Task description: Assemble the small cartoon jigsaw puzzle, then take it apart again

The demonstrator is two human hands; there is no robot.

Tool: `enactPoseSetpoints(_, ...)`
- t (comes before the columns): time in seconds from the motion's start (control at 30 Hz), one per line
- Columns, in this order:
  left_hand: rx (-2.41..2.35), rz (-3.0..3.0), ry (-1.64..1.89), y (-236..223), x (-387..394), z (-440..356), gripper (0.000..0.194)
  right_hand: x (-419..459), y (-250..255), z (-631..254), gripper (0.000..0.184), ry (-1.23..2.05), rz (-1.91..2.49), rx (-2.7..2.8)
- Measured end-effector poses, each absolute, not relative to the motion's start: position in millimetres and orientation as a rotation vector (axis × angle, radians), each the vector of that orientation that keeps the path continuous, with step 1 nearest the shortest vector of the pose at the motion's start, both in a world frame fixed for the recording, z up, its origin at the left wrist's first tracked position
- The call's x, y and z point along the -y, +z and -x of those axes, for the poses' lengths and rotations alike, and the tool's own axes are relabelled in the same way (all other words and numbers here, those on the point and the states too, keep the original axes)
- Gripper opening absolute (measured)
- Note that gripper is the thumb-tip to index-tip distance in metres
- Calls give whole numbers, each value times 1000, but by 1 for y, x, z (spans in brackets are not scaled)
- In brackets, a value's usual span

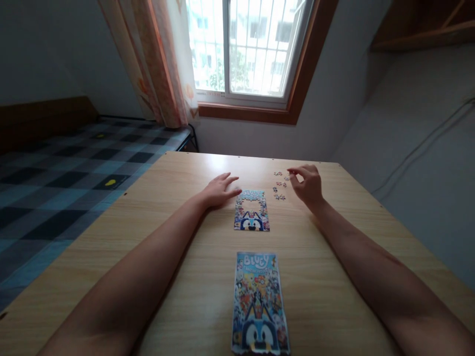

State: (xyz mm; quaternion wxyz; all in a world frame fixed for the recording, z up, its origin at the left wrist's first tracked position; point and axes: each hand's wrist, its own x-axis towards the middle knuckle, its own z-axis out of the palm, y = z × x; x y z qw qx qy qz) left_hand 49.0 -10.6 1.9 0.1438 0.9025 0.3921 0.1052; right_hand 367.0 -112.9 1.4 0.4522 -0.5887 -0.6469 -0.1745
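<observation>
A partly assembled jigsaw puzzle (252, 221) lies flat on the table, with a gap of bare wood in its upper middle. My left hand (218, 191) rests at its upper left edge, fingers spread, holding nothing. To the right of the puzzle, several loose jigsaw pieces (280, 197) are scattered in a loose column. Over the far end of these pieces is my right hand (307, 184), thumb and index finger pinched together at a small jigsaw piece. Closer to me lies the Bluey picture sheet (259, 301), showing the puzzle's image.
The light wooden table (304, 277) reaches toward the wall below a barred window (260, 49). On the left stands a bed (92, 153) with a checked cover, beside a curtain (159, 59). A shelf (426, 39) hangs at upper right, and a cable (419, 146) runs along the wall.
</observation>
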Motion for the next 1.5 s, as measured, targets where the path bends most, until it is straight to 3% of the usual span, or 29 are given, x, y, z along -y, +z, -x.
enactPoseSetpoints(0.27,-1240,-2671,285,-5,7,-49,75,101,-30,-410,38,-541,1713,1310)
enactPoseSetpoints(0.57,-1286,-2654,331,-8,5,-51,70,101,-28,-404,46,-484,1716,1472)
enactPoseSetpoints(0.83,-1395,-2621,406,-12,1,-50,65,100,-31,-410,17,-304,1647,1300)
enactPoseSetpoints(1.23,-1421,-2534,888,-12,-13,-40,50,103,-27,-399,12,-51,1640,1218)
enactPoseSetpoints(1.5,-1444,-2530,879,-10,-15,-38,49,99,-28,-387,9,35,1671,1422)
